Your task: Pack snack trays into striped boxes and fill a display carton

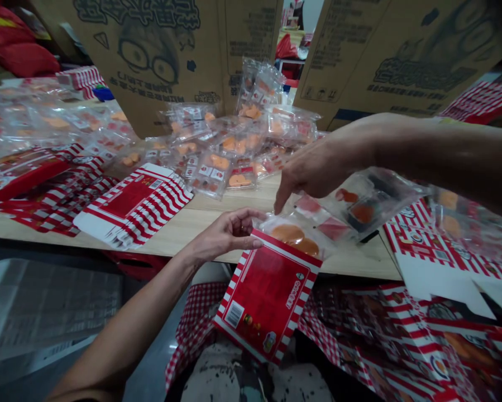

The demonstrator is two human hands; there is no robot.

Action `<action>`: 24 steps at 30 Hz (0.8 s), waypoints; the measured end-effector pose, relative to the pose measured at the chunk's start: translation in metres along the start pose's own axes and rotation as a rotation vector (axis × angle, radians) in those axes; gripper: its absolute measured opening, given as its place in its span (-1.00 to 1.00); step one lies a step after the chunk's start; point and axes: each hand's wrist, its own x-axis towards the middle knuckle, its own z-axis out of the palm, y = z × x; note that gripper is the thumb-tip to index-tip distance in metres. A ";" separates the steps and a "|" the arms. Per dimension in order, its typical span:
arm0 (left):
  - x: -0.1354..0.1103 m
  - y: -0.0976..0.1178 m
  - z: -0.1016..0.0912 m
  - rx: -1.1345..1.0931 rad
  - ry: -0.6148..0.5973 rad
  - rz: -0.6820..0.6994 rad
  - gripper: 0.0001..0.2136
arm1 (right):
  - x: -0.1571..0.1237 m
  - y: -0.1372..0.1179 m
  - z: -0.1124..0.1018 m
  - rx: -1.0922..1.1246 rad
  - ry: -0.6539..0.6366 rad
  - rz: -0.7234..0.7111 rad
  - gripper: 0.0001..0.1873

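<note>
Over on the left, flat striped cartons (pixel 133 204) lie stacked on the table (pixel 200 215). Left hand (pixel 225 234) pinches the red striped box (pixel 267 293) at its open mouth; right hand (pixel 318 167) pokes a clear snack packet (pixel 295 234) in, more packets (pixel 359 204) under its palm. Cardboard boxes (pixel 171 50) wall off the back; far packets blur.

- wooden table (pixel 200 215) runs across the middle, pale grain, front edge facing the camera
- two big brown cardboard cartons, one at 11 o'clock (pixel 171 50) with a cartoon glasses face printed on it, the other at 1 o'clock (pixel 397 56)
- narrow gap (pixel 295 33) between them at 12, brighter in there
- grey floor (pixel 45 312) at 8 o'clock, kinda dim
</note>
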 end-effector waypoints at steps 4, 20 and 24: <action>-0.002 0.003 0.002 0.051 0.014 0.081 -0.63 | 0.013 0.000 0.009 0.049 0.036 0.065 -0.69; -0.006 -0.004 -0.005 -0.155 0.078 -0.006 -0.47 | 0.041 -0.050 -0.017 0.022 -0.442 0.159 -0.80; -0.006 -0.001 0.007 -0.212 0.036 0.023 -0.42 | 0.039 -0.106 -0.019 -0.032 -0.981 -0.080 -0.62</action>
